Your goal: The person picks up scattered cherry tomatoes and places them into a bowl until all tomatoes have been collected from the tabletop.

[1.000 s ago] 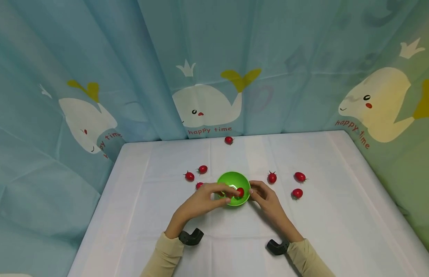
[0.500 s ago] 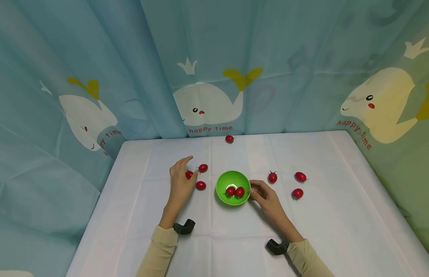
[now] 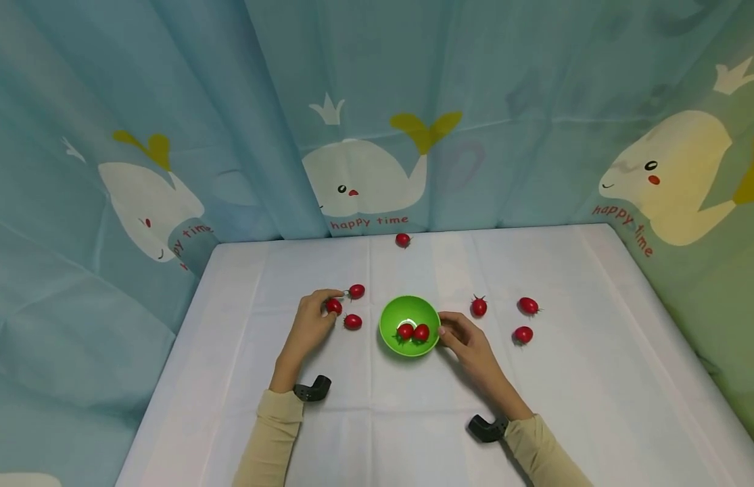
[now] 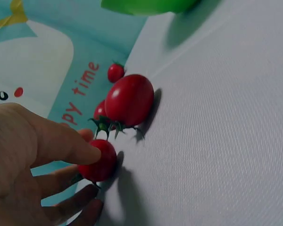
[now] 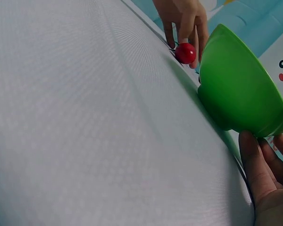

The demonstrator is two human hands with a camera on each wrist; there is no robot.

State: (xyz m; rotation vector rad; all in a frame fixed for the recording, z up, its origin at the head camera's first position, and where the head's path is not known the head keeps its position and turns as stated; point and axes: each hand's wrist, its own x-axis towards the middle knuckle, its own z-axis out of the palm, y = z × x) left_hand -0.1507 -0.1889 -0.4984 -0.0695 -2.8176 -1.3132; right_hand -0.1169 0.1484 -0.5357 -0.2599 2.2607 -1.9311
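My left hand (image 3: 310, 322) has its thumb and fingers around a cherry tomato (image 3: 334, 306) left of the green bowl (image 3: 391, 314). Seen from the left wrist, the thumb presses on that red fruit with its green stem, and the fingers curl behind it. Two more cherry tomatoes lie beside this hand, one to the right (image 3: 353, 322) and one farther back (image 3: 356, 291). Inside the bowl rest two cherry tomatoes, side by side. My right hand (image 3: 470, 343) holds the bowl by its right side, thumb in front and fingers behind, as the right wrist view shows.
Right of the bowl lie three cherry tomatoes: one near the right hand (image 3: 479, 307) and two farther right, an upper one (image 3: 527, 306) and a lower one (image 3: 523, 335). Another (image 3: 403, 240) sits at the table's back edge. A curtain (image 3: 249, 135) with whales hangs behind the white-covered table (image 3: 413, 433).
My left hand has drawn back from over the bowl, moved left, and closed its fingers on a cherry tomato. Two cherry tomatoes now show in the bowl. The right hand has stayed at the bowl.
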